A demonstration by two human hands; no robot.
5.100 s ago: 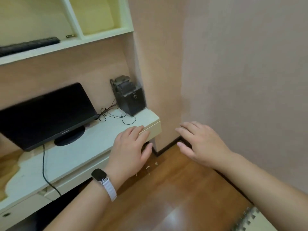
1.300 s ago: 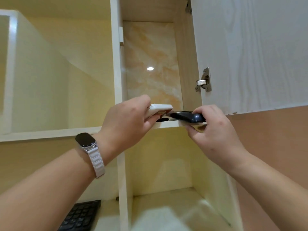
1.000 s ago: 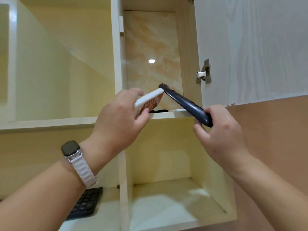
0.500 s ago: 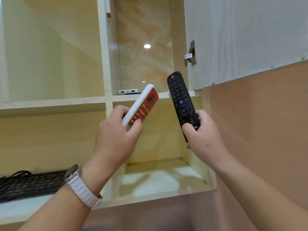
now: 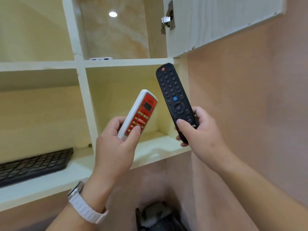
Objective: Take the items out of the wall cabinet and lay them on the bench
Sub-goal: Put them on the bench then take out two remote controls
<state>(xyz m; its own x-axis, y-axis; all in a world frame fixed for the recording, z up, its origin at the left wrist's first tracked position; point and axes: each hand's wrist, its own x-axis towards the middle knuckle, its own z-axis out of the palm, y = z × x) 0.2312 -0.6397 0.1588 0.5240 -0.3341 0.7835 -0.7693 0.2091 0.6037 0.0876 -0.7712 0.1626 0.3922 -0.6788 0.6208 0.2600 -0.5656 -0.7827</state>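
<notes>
Our left hand [image 5: 115, 147] grips the red remote [image 5: 140, 114], right hand [image 5: 203, 130] the black remote [image 5: 173, 95]; we should lower both level, lay them flat on the bench.

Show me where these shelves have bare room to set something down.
Bare: the cream lower-right cubby floor, between white divider and side wall; also the shelf right of the black keyboard. Crowded: upper shelf's front edge, holding a small white box.

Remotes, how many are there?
2. The red-and-white remote is in the left hand, and the black remote is in the right hand. A white object on the upper shelf is mostly hidden, so I cannot tell what it is.
</notes>
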